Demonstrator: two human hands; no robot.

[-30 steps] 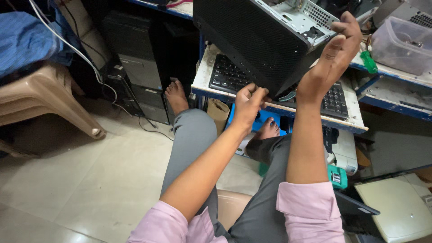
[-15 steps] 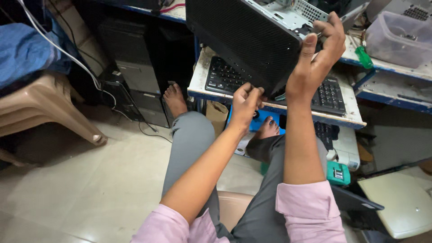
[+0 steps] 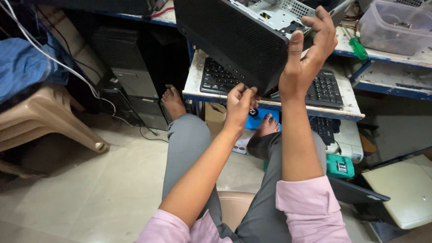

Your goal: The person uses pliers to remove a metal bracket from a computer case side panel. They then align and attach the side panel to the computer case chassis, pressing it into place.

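Computer case: a black desktop computer case (image 3: 234,42) with a perforated side panel, held tilted in the air above the front edge of the table (image 3: 270,101); its open metal interior (image 3: 279,13) faces up and away.
Long axis: runs from upper left down to lower right, the low corner just over the keyboard.
Right hand: the right hand (image 3: 308,58) clamps the case's right end, thumb on the black panel, fingers curled over the top edge into the metal side; its grip is wide and bears the case.
Left hand: the left hand (image 3: 240,101) sits at the low corner, fingers pinched narrow against the bottom edge; whether it holds a small part there, I cannot tell.
Which hand is nearer: both touch the case; the right carries it from above, the left is underneath.
Keyboard: a black keyboard (image 3: 324,87) lies along the table's front edge, beneath the case.
Surroundings: a green-handled screwdriver (image 3: 358,47) and a clear plastic bin (image 3: 396,24) sit toward the table's right end; a beige plastic chair (image 3: 49,121) stands on the floor at left.
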